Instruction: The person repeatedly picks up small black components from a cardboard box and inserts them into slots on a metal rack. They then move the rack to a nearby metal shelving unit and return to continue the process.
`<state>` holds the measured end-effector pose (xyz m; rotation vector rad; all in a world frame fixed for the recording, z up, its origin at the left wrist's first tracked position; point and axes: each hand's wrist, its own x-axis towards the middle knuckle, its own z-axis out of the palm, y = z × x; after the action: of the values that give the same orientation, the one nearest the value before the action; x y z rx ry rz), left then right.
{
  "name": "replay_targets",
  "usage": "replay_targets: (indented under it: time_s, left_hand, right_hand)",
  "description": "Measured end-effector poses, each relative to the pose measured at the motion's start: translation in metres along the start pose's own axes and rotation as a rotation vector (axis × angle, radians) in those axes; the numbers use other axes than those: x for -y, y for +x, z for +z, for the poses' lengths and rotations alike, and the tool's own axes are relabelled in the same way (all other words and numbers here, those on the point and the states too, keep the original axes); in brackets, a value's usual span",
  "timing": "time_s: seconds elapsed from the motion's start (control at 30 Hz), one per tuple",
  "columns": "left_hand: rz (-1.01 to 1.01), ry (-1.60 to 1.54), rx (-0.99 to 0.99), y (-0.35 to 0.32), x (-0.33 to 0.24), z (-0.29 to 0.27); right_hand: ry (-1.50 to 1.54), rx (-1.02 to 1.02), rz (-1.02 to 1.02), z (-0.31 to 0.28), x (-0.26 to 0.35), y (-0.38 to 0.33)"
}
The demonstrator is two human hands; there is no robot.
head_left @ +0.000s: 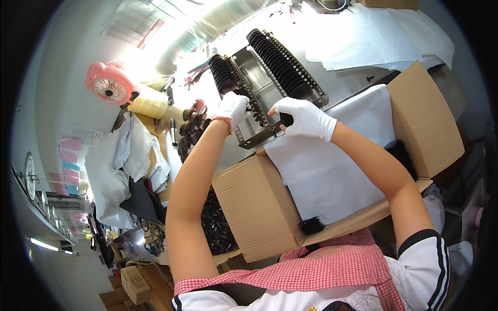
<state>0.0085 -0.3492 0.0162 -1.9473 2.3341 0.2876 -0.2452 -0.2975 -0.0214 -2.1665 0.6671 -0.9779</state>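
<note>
A dark disc point(286, 119) is being pinched in the right hand point(307, 119), thumb against fingers, the rack point(255, 73) is running lengthwise away ahead-left of those fingertips, and its left row of discs point(223, 76) is lying nearer the left hand point(233, 108), whose finger closure cannot be told.

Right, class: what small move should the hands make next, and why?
Probably bring the dark piece in the right hand toward the metal rack, at its lower-left clips: the left hand is beside them, and they appear free of the dark discs seen higher there.
</note>
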Motion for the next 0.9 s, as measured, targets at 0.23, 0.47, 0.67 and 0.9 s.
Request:
replay_targets:
  time_s: [0.23, 0.47, 0.67, 0.9]
  left_hand:
    - [-0.202, -0.434, -0.084, -0.083, -0.042, -0.042]
    - [0.613, -0.163, 0.307, -0.109, -0.05, -0.065]
    - [-0.22, 0.096, -0.301, -0.013, 0.032, -0.051]
    - [-0.094, -0.038, -0.13, 0.035, 0.044, -0.058]
  right_hand:
    - [-0.04, -0.231, 0.09, 0.014, 0.045, 0.004]
    - [0.089, -0.138, 0.057, 0.028, 0.067, 0.014]
    - [-0.137, -0.201, 0.013, 0.009, 0.028, 0.016]
    - [-0.26, 0.068, -0.042, 0.006, 0.004, 0.027]
